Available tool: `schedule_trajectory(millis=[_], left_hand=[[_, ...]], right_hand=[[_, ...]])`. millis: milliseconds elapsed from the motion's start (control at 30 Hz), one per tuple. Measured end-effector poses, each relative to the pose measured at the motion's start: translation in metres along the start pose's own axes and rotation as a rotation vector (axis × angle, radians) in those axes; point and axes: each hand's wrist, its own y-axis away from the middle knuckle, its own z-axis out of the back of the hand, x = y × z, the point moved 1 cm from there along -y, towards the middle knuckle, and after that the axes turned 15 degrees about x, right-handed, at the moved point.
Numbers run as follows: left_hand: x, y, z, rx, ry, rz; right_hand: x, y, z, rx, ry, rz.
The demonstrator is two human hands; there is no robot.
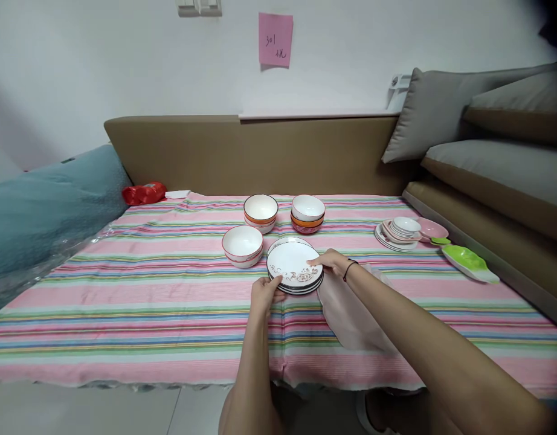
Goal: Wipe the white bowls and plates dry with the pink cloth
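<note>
A stack of white plates (291,260) with dark rims and a brown flower pattern is held between my two hands, low over the striped cloth. My left hand (264,294) grips the near left edge, thumb on top and fingers beneath. On the right edge, my right hand (331,262) has its thumb on the top plate; its other fingers are partly hidden. Another plate's rim (289,240) shows just behind the stack. Close by on the left is a pair of white bowls (243,244). Under my right forearm lies a pale pink cloth (351,317).
Farther back stand two more bowl stacks, one left (261,211) and one right (308,212). Small dishes (399,232), a pink pan-shaped dish (432,228) and a green leaf-shaped dish (469,263) sit at right. A red package (145,193) lies at far left. Cushions (500,163) border the right side.
</note>
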Motion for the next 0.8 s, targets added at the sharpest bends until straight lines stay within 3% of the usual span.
schedule_trajectory(millis=[200,400,633,800], left_hand=[[-0.002,0.029,0.013,0.041,-0.072,-0.071],[-0.006,0.071,0.045,0.122,-0.154,-0.077],[0.003,0.103,0.097,0.089,-0.244,-0.021],[0.001,0.117,0.119,0.072,-0.270,-0.043]], right_hand=[[-0.012,0.043,-0.017,0.010,-0.020,-0.034],[-0.038,0.081,-0.054,-0.026,-0.049,0.006],[-0.055,0.087,-0.108,-0.024,-0.045,0.006],[-0.059,0.089,-0.139,0.048,-0.086,-0.009]])
